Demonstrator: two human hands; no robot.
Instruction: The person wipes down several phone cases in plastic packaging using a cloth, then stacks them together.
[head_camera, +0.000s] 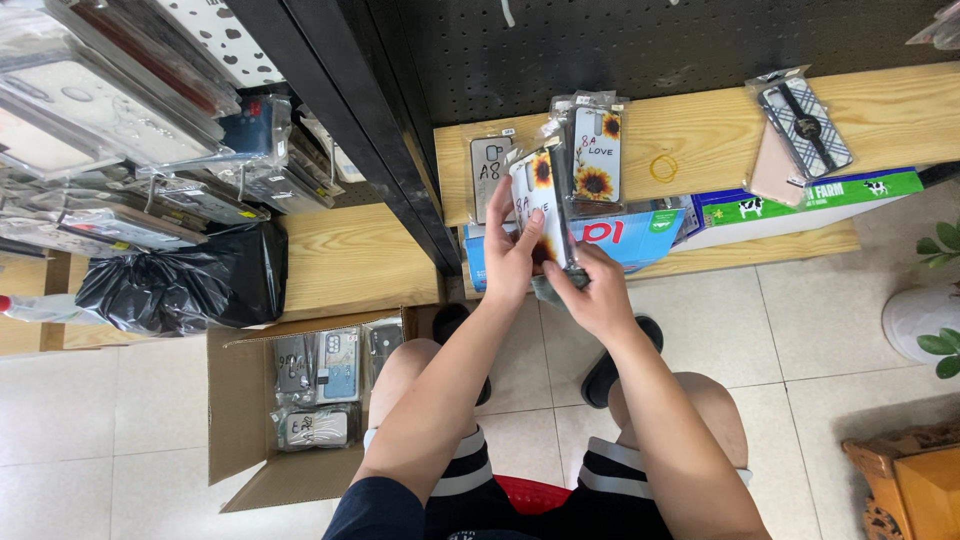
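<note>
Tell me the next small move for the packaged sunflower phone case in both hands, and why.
Probably set the sunflower phone case down on the matching pile on the wooden shelf. The left hand and right hand hold it just below that pile, whose top case shows the same sunflower print, so a short lift forward would likely stack it there.

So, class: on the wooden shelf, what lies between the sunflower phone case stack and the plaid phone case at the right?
In the head view, a yellow rubber band lies on the wooden shelf between the sunflower case stack and the plaid case; the rest is bare wood.
</note>
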